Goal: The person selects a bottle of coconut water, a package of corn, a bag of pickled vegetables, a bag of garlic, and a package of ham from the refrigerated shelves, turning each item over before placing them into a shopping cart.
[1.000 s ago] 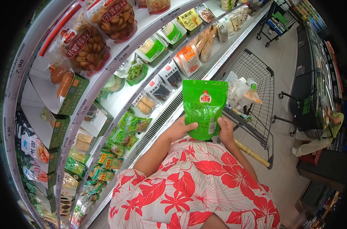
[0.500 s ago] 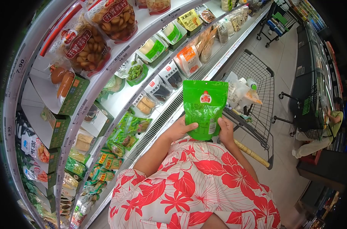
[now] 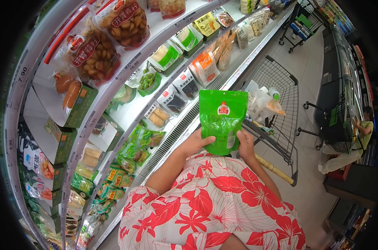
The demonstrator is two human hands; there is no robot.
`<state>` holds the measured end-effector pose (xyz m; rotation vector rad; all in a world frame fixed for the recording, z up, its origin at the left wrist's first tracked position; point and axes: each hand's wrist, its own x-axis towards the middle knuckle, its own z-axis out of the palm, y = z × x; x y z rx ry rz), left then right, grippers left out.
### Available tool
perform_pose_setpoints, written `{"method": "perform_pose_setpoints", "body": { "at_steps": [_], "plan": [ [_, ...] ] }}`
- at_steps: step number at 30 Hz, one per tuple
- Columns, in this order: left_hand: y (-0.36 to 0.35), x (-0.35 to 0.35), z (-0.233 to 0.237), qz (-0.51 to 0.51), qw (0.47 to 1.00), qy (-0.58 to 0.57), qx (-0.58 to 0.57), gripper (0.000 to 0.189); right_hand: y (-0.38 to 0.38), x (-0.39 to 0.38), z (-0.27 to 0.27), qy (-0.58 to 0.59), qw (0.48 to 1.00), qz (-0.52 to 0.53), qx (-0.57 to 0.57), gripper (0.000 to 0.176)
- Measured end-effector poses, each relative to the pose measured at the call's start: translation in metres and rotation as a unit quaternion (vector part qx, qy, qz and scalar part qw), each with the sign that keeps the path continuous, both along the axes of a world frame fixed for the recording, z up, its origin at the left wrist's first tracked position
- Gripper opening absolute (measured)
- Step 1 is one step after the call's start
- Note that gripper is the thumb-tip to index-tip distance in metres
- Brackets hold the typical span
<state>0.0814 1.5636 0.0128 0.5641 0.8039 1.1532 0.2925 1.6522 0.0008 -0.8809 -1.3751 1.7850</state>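
Note:
A bright green pouch [image 3: 223, 123] with a small red and white logo, fine print and a barcode is held upright before my chest. My left hand [image 3: 196, 141] grips its lower left edge, thumb lying across the front. On the lower right edge, my right hand [image 3: 245, 143] is closed on the pouch, its thumb by the barcode. The fingers behind the pouch are hidden. Just beyond my right hand is a wire shopping cart [image 3: 287, 89] with plastic-wrapped goods [image 3: 264, 100] in it.
To the left, a curved refrigerated shelf [image 3: 126, 68] bears packaged foods, including bean-filled pouches [image 3: 91, 52] and black packets [image 3: 172, 99]. A second cart [image 3: 303, 25] stands at the far end of the aisle. At the right, a person [image 3: 355, 146] is beside another cart [image 3: 336, 125].
The green pouch has dropped very slightly, with both hands still holding it. Otherwise the scene looks the same.

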Motion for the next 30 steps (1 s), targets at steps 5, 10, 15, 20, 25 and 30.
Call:
{"method": "perform_pose_setpoints", "body": {
  "at_steps": [5, 10, 15, 20, 25, 30],
  "plan": [
    [0.0, 0.0, -0.001, -0.003, 1.0, -0.002, -0.002, 0.067, 0.0, 0.002, -0.007, -0.006, 1.0, -0.003, 0.002, 0.032],
    [0.0, 0.001, 0.005, -0.002, 1.0, -0.026, -0.005, 0.067, 0.001, 0.003, -0.007, -0.006, 1.0, 0.003, -0.002, 0.032],
    [-0.001, 0.001, 0.006, 0.003, 1.0, -0.017, -0.008, 0.066, 0.0, 0.003, 0.002, -0.009, 1.0, 0.01, -0.008, 0.033],
    [0.0, 0.001, 0.008, 0.006, 1.0, -0.012, -0.009, 0.064, 0.0, 0.001, 0.002, 0.003, 1.0, 0.009, -0.008, 0.033],
    [-0.001, 0.001, 0.006, 0.009, 1.0, -0.006, -0.018, 0.061, -0.002, -0.002, 0.005, 0.005, 1.0, -0.004, -0.005, 0.034],
    [-0.001, 0.002, 0.008, 0.012, 1.0, -0.011, -0.007, 0.061, -0.001, 0.0, 0.002, 0.001, 1.0, -0.006, -0.008, 0.034]
  ]
}}
